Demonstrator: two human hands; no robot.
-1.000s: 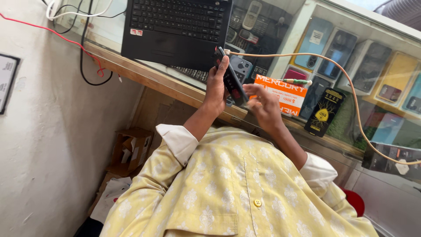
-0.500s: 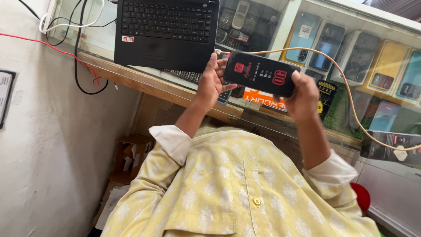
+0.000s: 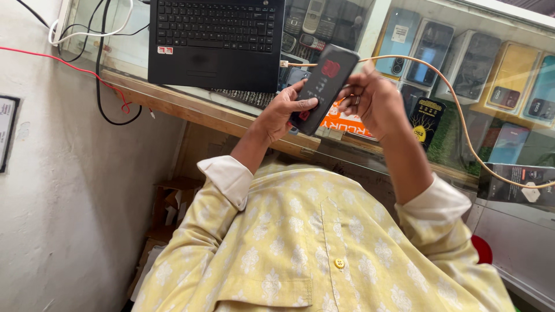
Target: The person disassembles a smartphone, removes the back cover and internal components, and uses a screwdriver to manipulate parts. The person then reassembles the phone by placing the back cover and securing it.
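Inspection step: black phone is gripped at frame centre by left hand; right hand is curled at its cabled edge, grasp unclear.

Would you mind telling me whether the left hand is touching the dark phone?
Touching. The head view shows the left hand wrapped around the lower end of the dark phone, with its thumb lying across the face and no gap visible.

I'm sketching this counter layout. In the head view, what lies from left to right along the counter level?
Red wire → open black laptop → left hand → black smartphone held upright → right hand → braided beige cable → boxed phones in the glass case.
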